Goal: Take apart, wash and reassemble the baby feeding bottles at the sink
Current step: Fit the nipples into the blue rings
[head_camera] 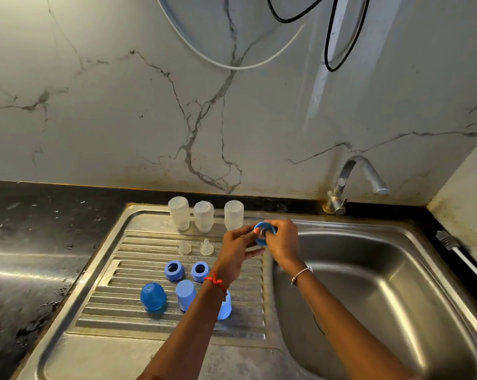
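Both hands meet over the seam between drainboard and basin. My right hand (282,241) grips a blue screw ring (267,228), and my left hand (237,252) pinches at its inside with fingertips; whether a teat sits in it is hidden. Three clear bottle bodies (203,216) stand upside down at the back of the steel drainboard (127,275). Two clear teats (184,246) stand in front of them. Two more blue rings (174,270) lie nearer, and three blue caps (153,296) stand nearest, one partly behind my left forearm.
The steel sink basin (369,283) lies at the right with nothing in it. A tap (349,182) stands at its back, no water running. Dark wet countertop (34,256) stretches left. A white-handled brush (462,256) lies on the right ledge. Cables hang on the marble wall.
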